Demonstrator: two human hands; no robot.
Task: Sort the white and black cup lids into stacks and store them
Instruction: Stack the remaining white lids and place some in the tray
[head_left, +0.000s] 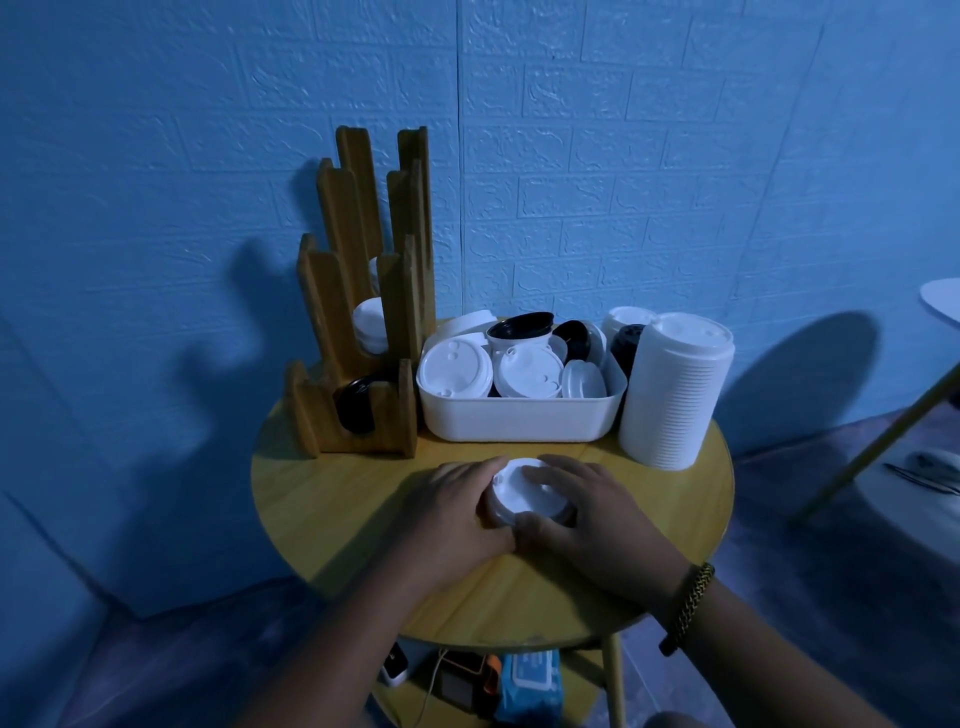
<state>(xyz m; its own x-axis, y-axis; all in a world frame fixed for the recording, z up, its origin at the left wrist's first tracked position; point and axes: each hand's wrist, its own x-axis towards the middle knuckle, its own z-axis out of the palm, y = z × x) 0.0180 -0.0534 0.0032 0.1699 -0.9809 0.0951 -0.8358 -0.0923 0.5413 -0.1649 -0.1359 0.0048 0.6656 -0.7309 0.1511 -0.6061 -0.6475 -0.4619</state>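
A short stack of white lids (524, 491), seemingly only a few, sits on the round wooden table (322, 499) at lower centre of the frame, enclosed from both sides. The left hand (452, 514) curls its fingers round the stack's left edge. The right hand (592, 512) bends its fingers over the top and right side, and the two thumbs meet at the near rim. Cupping it this way probably squares the lids so they nest evenly before storing. Just behind, a white bin (519, 421) holds jumbled loose lids, white and black, so the sorting looks unfinished. A tall column of white lids (670, 395) stands right of centre. At left centre a wooden rack (332, 291) holds white lids in a middle slot and black lids (356, 405) in its lowest, which makes it the likely destination
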